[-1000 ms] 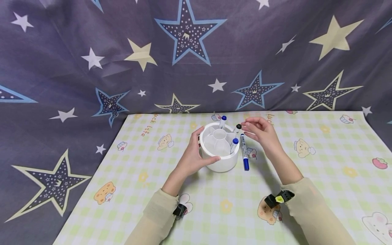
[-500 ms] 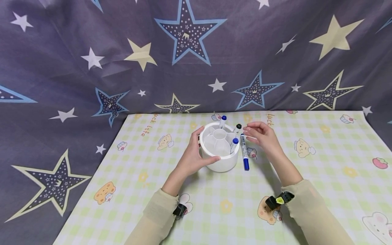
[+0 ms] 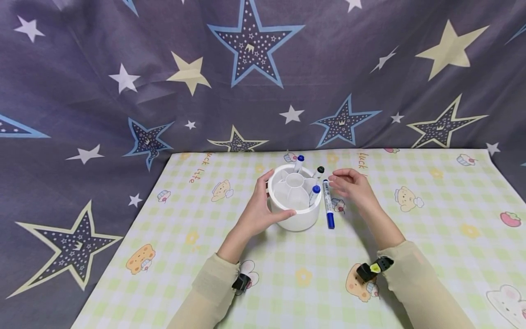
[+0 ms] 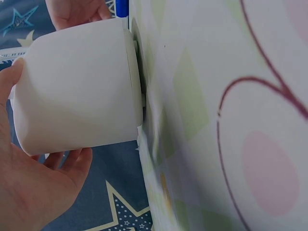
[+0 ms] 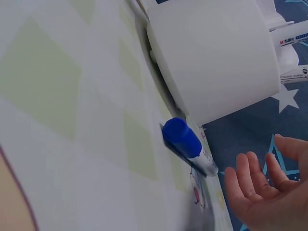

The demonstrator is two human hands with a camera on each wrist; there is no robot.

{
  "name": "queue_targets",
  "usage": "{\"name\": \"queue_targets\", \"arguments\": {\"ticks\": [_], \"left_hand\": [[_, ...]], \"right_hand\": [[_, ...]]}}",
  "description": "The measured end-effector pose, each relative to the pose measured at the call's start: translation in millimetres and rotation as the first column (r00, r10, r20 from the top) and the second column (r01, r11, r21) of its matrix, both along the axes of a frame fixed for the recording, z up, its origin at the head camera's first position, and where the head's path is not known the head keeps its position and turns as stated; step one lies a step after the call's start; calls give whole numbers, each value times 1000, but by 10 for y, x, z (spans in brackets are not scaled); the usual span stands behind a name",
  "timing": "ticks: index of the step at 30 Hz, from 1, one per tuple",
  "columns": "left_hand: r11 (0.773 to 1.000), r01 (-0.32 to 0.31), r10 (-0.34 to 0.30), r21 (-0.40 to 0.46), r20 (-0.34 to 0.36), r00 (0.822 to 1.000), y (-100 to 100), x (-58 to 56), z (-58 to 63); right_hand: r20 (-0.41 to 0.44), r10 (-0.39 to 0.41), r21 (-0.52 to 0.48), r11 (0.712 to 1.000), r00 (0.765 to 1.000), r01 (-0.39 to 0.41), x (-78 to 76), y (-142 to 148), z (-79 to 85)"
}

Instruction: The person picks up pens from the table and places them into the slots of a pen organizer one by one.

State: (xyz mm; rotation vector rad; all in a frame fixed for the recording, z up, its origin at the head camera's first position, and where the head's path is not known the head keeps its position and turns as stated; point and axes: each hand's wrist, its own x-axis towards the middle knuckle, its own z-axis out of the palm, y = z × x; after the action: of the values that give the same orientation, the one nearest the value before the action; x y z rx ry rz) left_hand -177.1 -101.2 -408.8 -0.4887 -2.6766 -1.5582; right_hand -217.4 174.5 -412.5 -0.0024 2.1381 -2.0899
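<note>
A white round pen holder (image 3: 297, 221) with inner compartments stands upright on the table. My left hand (image 3: 255, 211) grips its left side, thumb at the near rim and fingers round the far side. Three capped markers stand in it: a blue-capped marker (image 3: 299, 163) at the back, a black-capped marker (image 3: 318, 172) at the right and another blue-capped marker (image 3: 314, 195) nearer. Just right of the holder a blue-capped whiteboard marker (image 3: 328, 204) lies on the cloth. My right hand (image 3: 354, 188) hovers beside it, fingers loosely bent and holding nothing, as the right wrist view shows.
A checked tablecloth (image 3: 304, 297) with cartoon prints covers the table. Behind the table's far edge hangs a dark curtain (image 3: 263, 109) with stars. A black strap device (image 3: 242, 283) sits at the left wrist and a similar one (image 3: 374, 268) at the right wrist.
My right hand has drawn back slightly to the right and toward me, away from the black-capped marker. The left hand and pen holder have stayed put.
</note>
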Motion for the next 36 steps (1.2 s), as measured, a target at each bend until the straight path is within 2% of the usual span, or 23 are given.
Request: {"name": "queue_targets", "arguments": {"ticks": [12,18,24,36], "left_hand": [[1000,0,0,-5,-3,1000,1,-1,-2],[1000,-2,2,-6,-2,1000,0,-1,-4],[1000,-2,2,-8,-3,1000,1,0,2],[1000,0,0,-6,-1,1000,7,0,18]], "right_hand": [[121,31,75,996,992,-40,-18,-11,-80],[148,29,178,982,989,-56,-48,-31,-127],[131,16,304,951,991,-55,-89,-44,-176],[115,-1,509,859,993,-58,-147,-91,-187]]}}
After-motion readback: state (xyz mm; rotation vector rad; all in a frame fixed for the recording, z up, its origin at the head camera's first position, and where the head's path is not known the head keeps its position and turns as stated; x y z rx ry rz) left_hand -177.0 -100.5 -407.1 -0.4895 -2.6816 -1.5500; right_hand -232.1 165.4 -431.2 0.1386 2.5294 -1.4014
